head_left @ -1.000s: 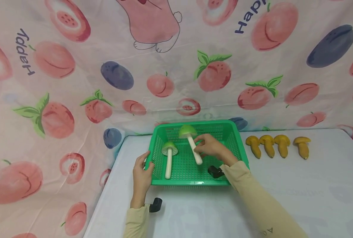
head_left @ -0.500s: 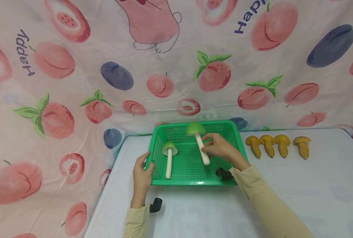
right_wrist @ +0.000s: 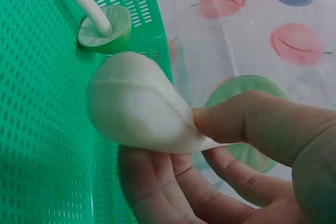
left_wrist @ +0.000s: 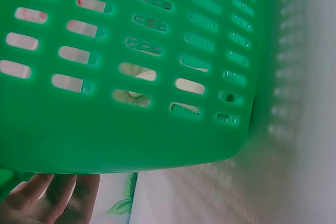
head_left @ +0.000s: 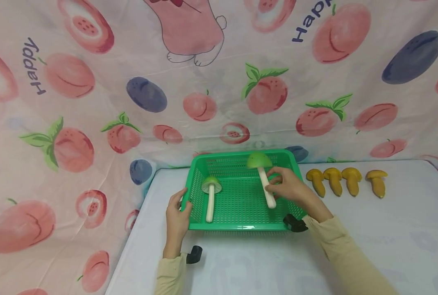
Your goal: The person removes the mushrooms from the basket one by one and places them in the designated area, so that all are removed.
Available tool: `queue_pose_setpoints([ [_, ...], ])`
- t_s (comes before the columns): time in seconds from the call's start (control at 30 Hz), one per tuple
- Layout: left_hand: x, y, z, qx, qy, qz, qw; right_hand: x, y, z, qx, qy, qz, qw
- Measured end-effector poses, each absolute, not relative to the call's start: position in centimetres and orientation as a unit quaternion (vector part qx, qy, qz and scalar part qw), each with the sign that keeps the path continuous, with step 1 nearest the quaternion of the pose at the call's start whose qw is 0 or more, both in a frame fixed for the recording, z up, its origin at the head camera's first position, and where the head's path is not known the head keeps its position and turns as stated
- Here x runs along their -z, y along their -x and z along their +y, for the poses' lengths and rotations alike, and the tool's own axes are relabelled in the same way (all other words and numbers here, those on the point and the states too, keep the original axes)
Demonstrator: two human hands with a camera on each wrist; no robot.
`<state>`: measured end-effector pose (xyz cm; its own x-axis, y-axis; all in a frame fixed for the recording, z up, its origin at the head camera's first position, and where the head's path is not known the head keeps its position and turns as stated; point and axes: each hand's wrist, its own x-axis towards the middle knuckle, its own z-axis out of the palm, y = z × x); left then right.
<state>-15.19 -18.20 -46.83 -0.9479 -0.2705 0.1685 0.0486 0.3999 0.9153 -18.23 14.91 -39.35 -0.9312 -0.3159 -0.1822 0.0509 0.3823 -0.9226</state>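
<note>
In the head view, my right hand (head_left: 290,188) pinches the pale stem of a green-capped toy mushroom (head_left: 266,184) between thumb and fingers. It holds this mushroom tilted over the right part of a green plastic basket (head_left: 241,226). The stem's rounded end (right_wrist: 136,108) fills the middle of the right wrist view, with the cap partly hidden behind the thumb. A second green-capped mushroom (head_left: 210,205) lies at the left inside the basket. My left hand (head_left: 177,215) grips the basket's left rim; in the left wrist view its fingers (left_wrist: 63,198) show past the rim, thumb unseen.
Several yellow-brown mushrooms (head_left: 352,182) lie in a row on the white table (head_left: 388,237), right of the basket. A fruit-printed cloth (head_left: 219,90) hangs close behind the basket and along the left side.
My right hand has moved rightward with the green-capped mushroom, from the basket's middle to above its right part. The left hand, basket and other mushrooms have stayed in place.
</note>
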Motion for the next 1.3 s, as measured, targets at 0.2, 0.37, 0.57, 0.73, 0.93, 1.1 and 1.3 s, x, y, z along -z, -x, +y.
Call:
queue_pose_setpoints([
  [0.2, 46.9, 15.2, -18.2, 0.539, -0.067, -0.827, 0.147, 38.8, 17.3, 16.2, 0.552, 0.085, 0.814, 0.156],
  [0.37, 46.8, 15.2, -18.1, 0.540, -0.067, -0.826, 0.146, 38.6, 16.9, 17.2, 0.556, 0.089, 0.814, 0.143],
  [0.57, 46.8, 15.1, -18.1, 0.541, -0.067, -0.826, 0.147, 38.7, 16.5, 18.7, 0.547, 0.093, 0.821, 0.132],
  [0.73, 46.8, 15.1, -18.1, 0.539, -0.067, -0.827, 0.148, 38.8, 16.0, 19.7, 0.547, 0.093, 0.822, 0.125],
  [0.93, 46.7, 15.1, -18.0, 0.540, -0.066, -0.826, 0.150, 39.0, 15.5, 21.1, 0.540, 0.087, 0.829, 0.116],
  [1.1, 46.6, 15.0, -18.0, 0.537, -0.067, -0.828, 0.150, 39.4, 15.1, 22.2, 0.539, 0.079, 0.831, 0.107],
  [1.3, 46.5, 15.0, -18.0, 0.537, -0.070, -0.827, 0.151, 40.0, 14.7, 23.5, 0.543, 0.074, 0.830, 0.105],
])
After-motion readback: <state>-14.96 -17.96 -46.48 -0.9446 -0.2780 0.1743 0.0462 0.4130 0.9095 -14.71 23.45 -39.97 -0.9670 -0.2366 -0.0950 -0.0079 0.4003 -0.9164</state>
